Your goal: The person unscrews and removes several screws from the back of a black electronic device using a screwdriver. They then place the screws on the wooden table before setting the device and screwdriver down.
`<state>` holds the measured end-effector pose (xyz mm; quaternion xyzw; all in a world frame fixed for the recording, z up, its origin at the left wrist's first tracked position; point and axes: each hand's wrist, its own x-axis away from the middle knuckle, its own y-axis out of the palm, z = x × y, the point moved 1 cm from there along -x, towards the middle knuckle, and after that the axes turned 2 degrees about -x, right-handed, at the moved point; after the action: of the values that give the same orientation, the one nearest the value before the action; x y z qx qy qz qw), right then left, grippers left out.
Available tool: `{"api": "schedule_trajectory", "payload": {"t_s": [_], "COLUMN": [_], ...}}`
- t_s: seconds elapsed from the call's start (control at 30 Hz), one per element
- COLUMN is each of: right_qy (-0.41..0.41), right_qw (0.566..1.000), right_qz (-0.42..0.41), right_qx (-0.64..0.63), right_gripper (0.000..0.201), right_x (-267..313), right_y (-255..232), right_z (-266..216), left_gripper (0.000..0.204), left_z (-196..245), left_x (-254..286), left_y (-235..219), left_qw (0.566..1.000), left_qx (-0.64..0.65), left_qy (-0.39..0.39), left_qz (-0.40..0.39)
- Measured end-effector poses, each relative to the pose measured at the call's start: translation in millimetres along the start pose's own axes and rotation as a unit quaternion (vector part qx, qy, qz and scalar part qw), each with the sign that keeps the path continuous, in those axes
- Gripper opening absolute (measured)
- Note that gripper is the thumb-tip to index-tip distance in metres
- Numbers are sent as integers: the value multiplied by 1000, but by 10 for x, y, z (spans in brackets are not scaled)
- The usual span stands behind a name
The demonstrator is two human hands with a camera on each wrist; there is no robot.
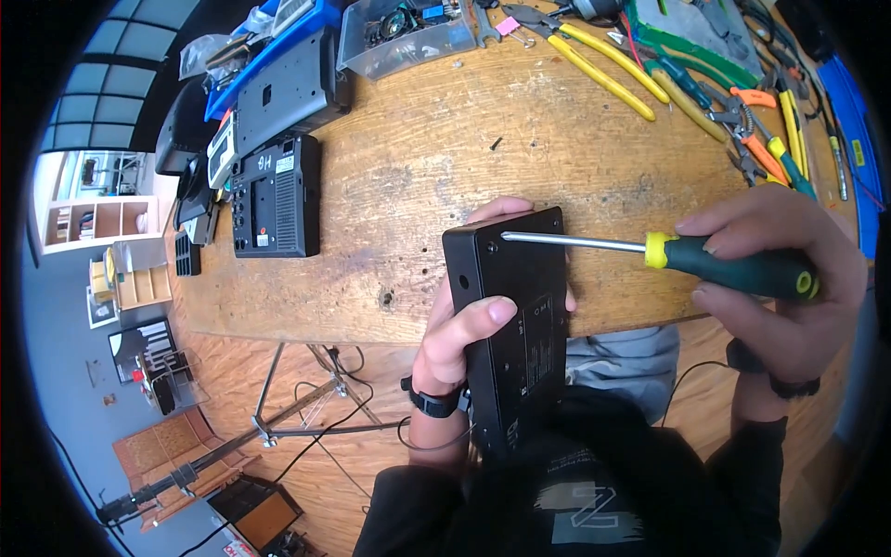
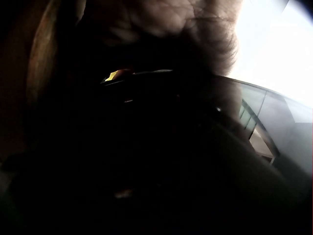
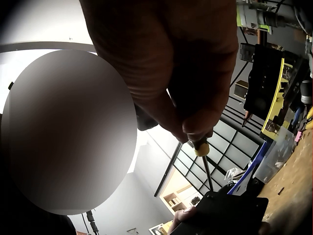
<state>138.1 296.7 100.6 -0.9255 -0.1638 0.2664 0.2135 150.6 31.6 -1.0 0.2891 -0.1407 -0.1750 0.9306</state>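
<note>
Scuffed wooden bench [image 1: 390, 167]; clear bin [image 1: 418, 60] at 12 o'clock, loose parts inside; yellow-handled cutters [image 1: 603, 78] at 1; orange-handled pliers [image 1: 763, 157] at 2, among other tools; blue bin [image 1: 283, 48] at 11; black unit [image 1: 274, 206] with white marking at 10; pale shelving [image 1: 109, 221] beyond, at 9.

- Over the bench's [image 1: 380, 204] near edge: a box [image 1: 534, 278], in the left fingers [image 1: 501, 209].
- Right of the box: a screwdriver [image 1: 661, 251] in the right fingers [image 1: 738, 232], its tip by the box's far end.
- Near the bench's middle, beyond the box: a screw [image 1: 496, 144].
- Near the left edge: a second case [image 1: 302, 200], a third behind it.
- Far edge: a tub [image 1: 399, 58], cutters [image 1: 594, 72] to its right.
- Near the right edge: several pliers [image 1: 767, 158].
</note>
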Motion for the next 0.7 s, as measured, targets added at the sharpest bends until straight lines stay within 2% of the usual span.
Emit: {"api": "schedule_trajectory", "payload": {"t_s": [0.63, 0.7], "right_qy": [18, 19], "right_qw": [1000, 1000], "right_qz": [-8, -3], "right_qx": [13, 15], "right_gripper": [32, 32], "right_x": [-34, -27], "right_y": [28, 37], "right_z": [-79, -78], "left_gripper": [99, 100], "left_z": [-2, -13], "left_x": [-6, -14], "left_y": [-27, 52], "left_qw": [1000, 999], "left_qx": [-2, -13], "left_qy": [-1, 6], "left_qz": [-7, 53]}}
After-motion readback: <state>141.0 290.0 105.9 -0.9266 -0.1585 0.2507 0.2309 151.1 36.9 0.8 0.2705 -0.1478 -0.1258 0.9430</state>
